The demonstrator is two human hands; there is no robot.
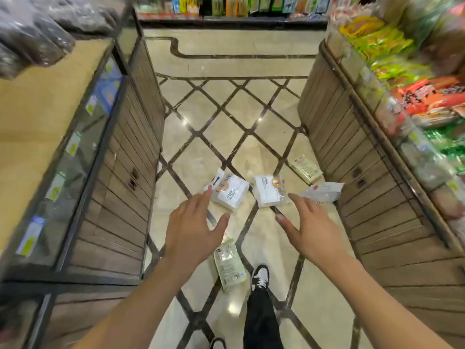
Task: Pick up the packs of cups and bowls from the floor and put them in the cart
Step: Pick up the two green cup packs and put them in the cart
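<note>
Several plastic packs lie on the tiled floor of a shop aisle. Two white packs sit side by side, the left one [229,192] and the right one [269,191]. A clear pack [323,193] lies to their right, a pale green pack [305,168] lies farther back by the right shelf, and another pale green pack [229,265] lies near my foot. My left hand [193,230] hovers open just short of the left white pack. My right hand [312,229] hovers open near the right white pack. Both hands hold nothing. No cart is in view.
A wooden display counter with a glass front [75,157] stands on the left. A wooden shelf unit piled with coloured snack packets [392,102] stands on the right. More shelves [226,8] cross the far end. My black and white shoe [260,275] stands on the floor.
</note>
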